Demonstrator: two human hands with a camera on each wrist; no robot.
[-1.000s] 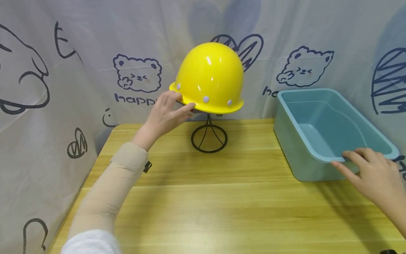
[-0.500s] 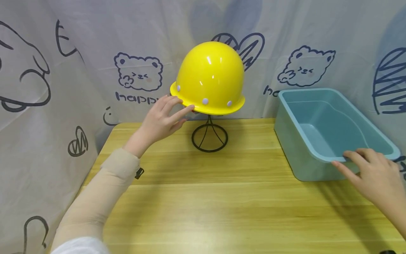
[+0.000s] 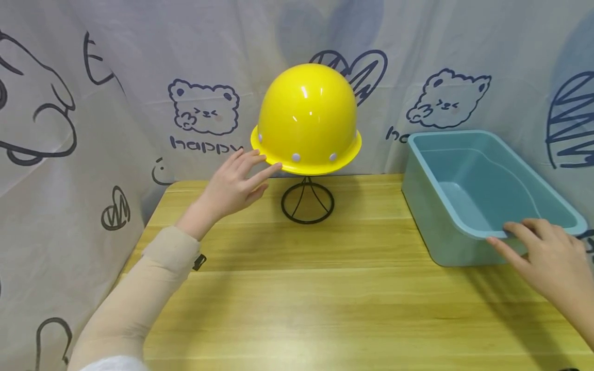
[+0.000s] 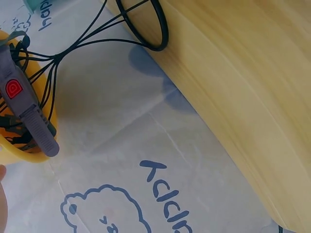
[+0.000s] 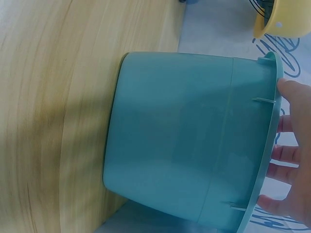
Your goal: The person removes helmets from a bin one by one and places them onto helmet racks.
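A yellow hard hat (image 3: 308, 121) sits on a black wire stand (image 3: 307, 203) near the table's back edge. My left hand (image 3: 228, 184) reaches to its left front brim, fingers mostly straight with the fingertips at the brim's edge and the thumb apart below. In the left wrist view the underside of the hard hat shows a grey adjuster strap (image 4: 24, 97) with a red mark. At the right, my right hand (image 3: 547, 252) holds the near rim of a blue-green plastic bin (image 3: 419, 206), thumb outside and fingers over the edge.
The wooden table (image 3: 325, 299) runs under everything. A pale curtain (image 3: 278, 31) with bear and heart drawings stands close behind and along the left side. The black stand's ring base lies left of the bin.
The hard hat's front brim has tipped lower and its white rivets have shifted left. My left hand has dropped slightly, its fingers straighter at the brim. The right hand stays on the bin.
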